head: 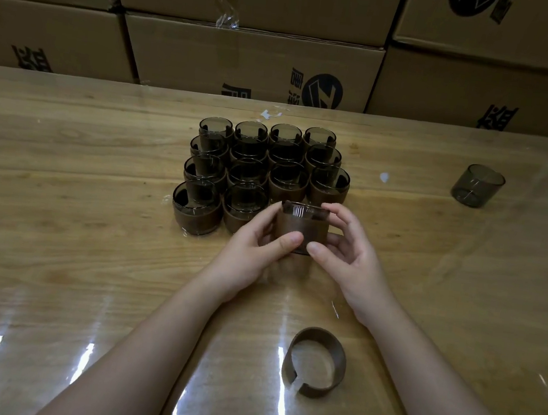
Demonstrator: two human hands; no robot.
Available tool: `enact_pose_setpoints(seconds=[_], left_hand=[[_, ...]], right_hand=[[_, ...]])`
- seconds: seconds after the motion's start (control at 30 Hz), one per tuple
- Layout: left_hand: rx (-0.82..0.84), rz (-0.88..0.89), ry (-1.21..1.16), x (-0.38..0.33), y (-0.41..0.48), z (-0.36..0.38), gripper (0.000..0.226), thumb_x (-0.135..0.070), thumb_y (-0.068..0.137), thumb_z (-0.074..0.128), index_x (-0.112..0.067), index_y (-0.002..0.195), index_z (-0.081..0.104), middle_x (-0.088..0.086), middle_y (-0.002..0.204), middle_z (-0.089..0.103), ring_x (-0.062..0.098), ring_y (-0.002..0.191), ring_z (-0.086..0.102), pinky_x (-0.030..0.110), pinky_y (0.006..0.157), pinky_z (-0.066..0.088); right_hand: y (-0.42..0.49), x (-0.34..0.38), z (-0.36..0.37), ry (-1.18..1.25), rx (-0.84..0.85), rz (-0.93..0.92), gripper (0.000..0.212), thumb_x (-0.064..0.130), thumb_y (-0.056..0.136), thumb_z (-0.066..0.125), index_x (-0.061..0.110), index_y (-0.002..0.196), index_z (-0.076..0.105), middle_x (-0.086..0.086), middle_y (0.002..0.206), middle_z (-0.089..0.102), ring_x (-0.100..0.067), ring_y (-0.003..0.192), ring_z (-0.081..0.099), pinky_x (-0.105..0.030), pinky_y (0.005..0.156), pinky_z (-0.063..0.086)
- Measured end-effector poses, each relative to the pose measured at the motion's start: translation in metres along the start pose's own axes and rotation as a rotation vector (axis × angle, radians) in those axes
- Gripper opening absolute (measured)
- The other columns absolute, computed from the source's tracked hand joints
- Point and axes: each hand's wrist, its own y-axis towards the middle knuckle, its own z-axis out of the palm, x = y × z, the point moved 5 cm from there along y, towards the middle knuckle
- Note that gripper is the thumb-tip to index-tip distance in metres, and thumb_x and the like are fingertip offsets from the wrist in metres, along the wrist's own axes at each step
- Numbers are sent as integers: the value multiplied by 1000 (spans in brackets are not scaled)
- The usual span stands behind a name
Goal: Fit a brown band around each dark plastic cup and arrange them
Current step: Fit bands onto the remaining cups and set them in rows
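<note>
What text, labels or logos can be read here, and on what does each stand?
"益": lower-left box, partly cut off.
"益": lower-right box, partly cut off.
Middle box: round logo with Z-like mark; characters beside it too blurred to read.
Upper-right box: print cut off, unreadable.
Held cup, grouped cups, loose band: no text.

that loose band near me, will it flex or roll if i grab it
The band probably flexes when squeezed: it is a thin ring with an open slit. Being thin, likely light. Resting on its edge, it should not roll.
</note>
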Motion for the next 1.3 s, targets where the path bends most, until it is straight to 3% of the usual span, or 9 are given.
enact_pose_setpoints(seconds=[0.17,0.37,0.57,0.63,0.7,0.8,0.97,1.17,1.3], left_hand=[[-45,6,45,2,2,0,68,-8,85,67,-17,146,38,-4,135,56,4,121,56,22,100,46],[-41,-18,78,3,1,-2,71,-11,82,70,-21,145,38,-2,137,54,4,121,55,25,104,45],[-83,-29,55,0,1,2,54,-11,90,63,-16,140,42,-5,126,59,-1,113,59,18,96,47],[-82,-23,125,0,1,4,39,-13,93,61,-16,130,52,-6,120,62,1,107,62,20,95,49],[-58,15,300,-2,-1,5,12,-19,94,62,-26,103,64,-6,97,67,7,90,63,26,85,52],[120,23,446,-3,-8,20,17,-38,90,64,-31,74,65,-6,71,64,10,69,61,36,70,51],[321,71,811,0,-11,36,42,-72,64,56,-31,68,66,-19,57,53,5,73,56,26,83,37],[336,40,822,0,-9,33,22,-45,75,78,-26,70,67,-14,50,44,10,69,54,30,95,31],[366,61,835,0,-9,34,20,-41,77,77,-24,71,69,-17,49,45,12,72,54,39,104,32]], right_hand=[[-1,2,-2,-9,-59,-12,45,-7,85,66,29,111,57,11,106,68,-11,104,66,-24,86,53],[1,1,4,-88,20,27,39,2,89,64,30,115,55,5,119,58,1,100,64,-14,82,49],[4,-6,-11,27,-152,32,29,21,76,73,36,96,60,6,106,64,-5,91,66,-24,81,55],[6,-9,-20,85,-263,25,25,22,76,72,28,95,58,6,103,64,-7,89,66,-26,83,55],[7,-10,-23,86,-308,20,25,11,81,71,28,93,58,10,99,65,-7,88,67,-21,78,55],[6,-11,-19,1,-261,35,33,4,81,72,32,92,57,23,91,67,3,82,65,-13,68,51],[12,-10,-6,-125,-214,54,33,8,80,75,30,90,53,7,85,66,0,77,66,-15,68,51],[31,-6,2,-302,-143,47,35,14,79,77,33,94,51,0,110,63,-15,102,62,-27,86,50],[40,-11,6,-370,-97,45,36,20,78,78,38,94,51,9,120,57,-8,111,57,-12,82,42]])
